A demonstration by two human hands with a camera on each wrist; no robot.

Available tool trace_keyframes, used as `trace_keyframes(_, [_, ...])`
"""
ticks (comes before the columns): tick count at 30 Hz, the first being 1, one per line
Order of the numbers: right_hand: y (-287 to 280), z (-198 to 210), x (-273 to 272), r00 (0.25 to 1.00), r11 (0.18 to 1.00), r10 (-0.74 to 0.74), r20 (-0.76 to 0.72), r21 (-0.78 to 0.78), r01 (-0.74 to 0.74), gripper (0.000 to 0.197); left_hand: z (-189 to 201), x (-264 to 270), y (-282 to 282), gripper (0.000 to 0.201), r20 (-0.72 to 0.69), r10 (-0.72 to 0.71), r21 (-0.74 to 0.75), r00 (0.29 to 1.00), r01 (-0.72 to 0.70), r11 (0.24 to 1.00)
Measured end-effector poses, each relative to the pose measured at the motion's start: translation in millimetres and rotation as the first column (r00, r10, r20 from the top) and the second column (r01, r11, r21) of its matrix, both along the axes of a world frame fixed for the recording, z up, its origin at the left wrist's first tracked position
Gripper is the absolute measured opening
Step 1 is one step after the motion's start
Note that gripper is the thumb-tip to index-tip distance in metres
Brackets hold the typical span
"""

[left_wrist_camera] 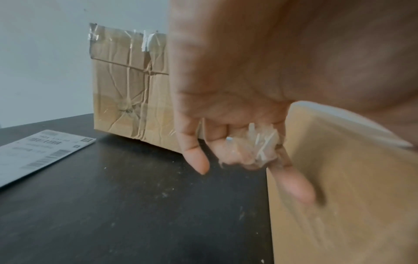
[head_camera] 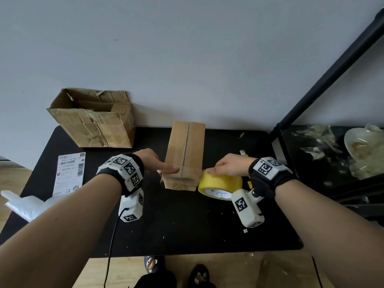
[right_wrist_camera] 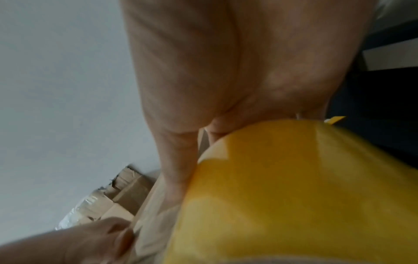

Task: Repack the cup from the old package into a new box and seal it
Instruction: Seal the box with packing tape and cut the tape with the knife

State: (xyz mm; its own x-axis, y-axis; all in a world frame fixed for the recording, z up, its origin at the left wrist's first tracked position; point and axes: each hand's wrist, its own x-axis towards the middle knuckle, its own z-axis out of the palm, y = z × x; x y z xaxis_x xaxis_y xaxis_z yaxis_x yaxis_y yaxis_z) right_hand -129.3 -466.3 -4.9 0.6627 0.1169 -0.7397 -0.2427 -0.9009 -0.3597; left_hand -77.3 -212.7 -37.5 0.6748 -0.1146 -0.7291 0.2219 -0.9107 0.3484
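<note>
The new narrow brown box (head_camera: pixel 186 154) lies mid-table with its top flaps closed along a centre seam. My left hand (head_camera: pixel 166 168) has its thumb on the box's top near the front edge. In the left wrist view its curled fingers (left_wrist_camera: pixel 226 142) hold a crumpled wad of clear tape (left_wrist_camera: pixel 262 146), and one finger lies along the box's side (left_wrist_camera: pixel 339 178). My right hand (head_camera: pixel 216 168) grips the yellow tape roll (head_camera: pixel 220 183), which touches the box's front right corner and fills the right wrist view (right_wrist_camera: pixel 294 196). The old package (head_camera: pixel 93 119) stands open at the back left. No cup shows.
A shipping label (head_camera: pixel 69 173) and a white plastic bag (head_camera: pixel 25 204) lie on the left of the black table (head_camera: pixel 187 225). At the right stands a dark shelf with a slanted pole (head_camera: pixel 332 69), tape scraps and a white plate (head_camera: pixel 361 146). The wall rises right behind the table.
</note>
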Motion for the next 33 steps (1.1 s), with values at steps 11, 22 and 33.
trace_keyframes(11, [10,-11,-1,0.995,0.976,0.051,0.082,-0.214,-0.032,0.055,8,-2,-8,0.082,0.065,-0.009,0.07,0.998,0.004,0.998])
trace_keyframes(22, [25,-19,-2,0.983,0.978,0.051,0.176,-0.209,-0.014,0.053,7,-6,-8,0.086,0.062,0.022,0.032,0.998,-0.024,0.999])
trace_keyframes(33, [-2,-20,8,0.968,0.985,-0.159,0.195,-0.033,0.168,0.053,8,-10,-7,0.077,0.054,0.028,0.025,0.998,-0.03,0.999])
